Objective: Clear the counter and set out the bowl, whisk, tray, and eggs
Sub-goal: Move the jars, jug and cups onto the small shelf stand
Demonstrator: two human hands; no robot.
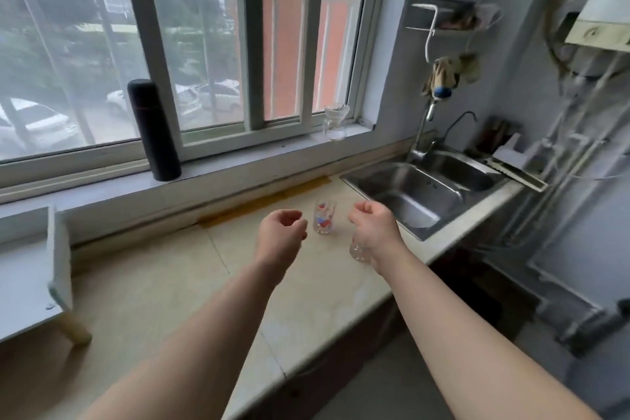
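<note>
Both hands hovered w/ fingers loosely curled, empty: left hand [280,232] just beside printed glass [324,217], right hand [373,225] above clear glass [358,251] on counter [170,283].

Both forearms bare, left hand [280,236] and right hand [375,226] ungloved.

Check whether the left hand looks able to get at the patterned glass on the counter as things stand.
Probably yes: the left hand hovers just left of the patterned glass, fingers loosely curled and empty, with only bare counter between them.
</note>
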